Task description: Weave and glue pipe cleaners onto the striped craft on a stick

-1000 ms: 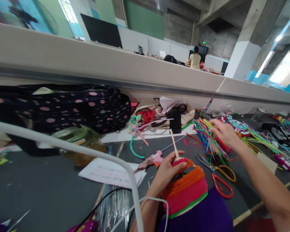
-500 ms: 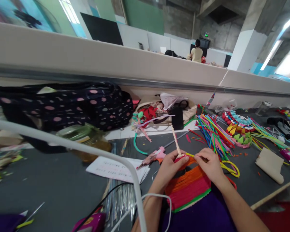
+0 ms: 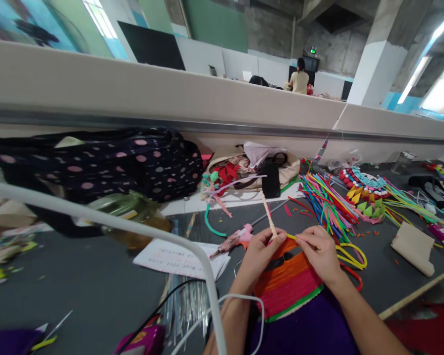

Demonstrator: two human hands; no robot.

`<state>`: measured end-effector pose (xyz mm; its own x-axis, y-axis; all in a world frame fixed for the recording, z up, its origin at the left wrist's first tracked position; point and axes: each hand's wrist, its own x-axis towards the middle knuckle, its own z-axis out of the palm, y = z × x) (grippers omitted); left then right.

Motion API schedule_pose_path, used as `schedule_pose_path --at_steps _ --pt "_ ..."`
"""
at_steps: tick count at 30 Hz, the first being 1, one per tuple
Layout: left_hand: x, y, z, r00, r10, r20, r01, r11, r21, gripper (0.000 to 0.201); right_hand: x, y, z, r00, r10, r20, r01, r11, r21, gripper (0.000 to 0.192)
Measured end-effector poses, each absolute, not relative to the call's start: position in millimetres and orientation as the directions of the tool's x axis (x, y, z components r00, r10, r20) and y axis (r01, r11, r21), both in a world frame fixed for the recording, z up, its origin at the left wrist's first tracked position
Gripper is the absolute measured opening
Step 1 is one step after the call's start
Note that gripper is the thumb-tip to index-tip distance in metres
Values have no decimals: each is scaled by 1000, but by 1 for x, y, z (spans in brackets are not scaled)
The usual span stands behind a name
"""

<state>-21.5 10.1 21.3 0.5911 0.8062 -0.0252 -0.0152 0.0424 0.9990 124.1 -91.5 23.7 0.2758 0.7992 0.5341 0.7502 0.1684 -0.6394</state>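
Left hand (image 3: pixel 257 254): fingers curled shut around the base of a pale beaded stick (image 3: pixel 267 215), thumb pressing where the stick meets the woven fan-shaped piece (image 3: pixel 286 286). The stick rises from the fist, tilted slightly left, its tip near the black phone-like block (image 3: pixel 271 180).

Right hand (image 3: pixel 320 251): thumb and forefinger pinched together on a thin yellow pipe cleaner (image 3: pixel 291 237), the other fingers loosely folded. The pinch sits just right of the stick's base, and the two hands nearly touch above the woven piece.

Woven piece: bands of orange, pink and green, lying under both hands at the near edge of the dark table (image 3: pixel 77 286), partly over purple cloth (image 3: pixel 311 330).

Taking the woven piece as landmark:
- Pink glue gun (image 3: pixel 234 239) just to its left, on the table.
- White printed paper (image 3: pixel 177 259) further left.
- Bundle of coloured pipe cleaners (image 3: pixel 325 202) beyond it to the right.
- Scissors with yellow and red handles (image 3: pixel 351 261) just right of it, mostly behind the right hand.
- Polka-dot bag (image 3: pixel 107 162) well to the far left, against the partition.

Change from one second ago: the right hand was stretched out over the pipe-cleaner bundle, well away from the left; it has since come back beside the left hand with the yellow strand. Left hand's grip on the stick is unchanged.
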Motion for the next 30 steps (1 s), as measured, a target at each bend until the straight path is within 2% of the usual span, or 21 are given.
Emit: schedule_pose_path --at_steps 7,14,30 --pt "-21 10 23 562 827 9 -2 -10 1000 38 123 -92 22 234 798 556 786 181 -591 20" --pt "-21 11 21 550 835 -1 15 -9 1000 36 127 -102 14 338 792 509 713 138 -687 11" --pt "-21 12 19 542 840 -34 -15 51 999 36 136 -127 -8 431 776 461 656 81 -750 14"
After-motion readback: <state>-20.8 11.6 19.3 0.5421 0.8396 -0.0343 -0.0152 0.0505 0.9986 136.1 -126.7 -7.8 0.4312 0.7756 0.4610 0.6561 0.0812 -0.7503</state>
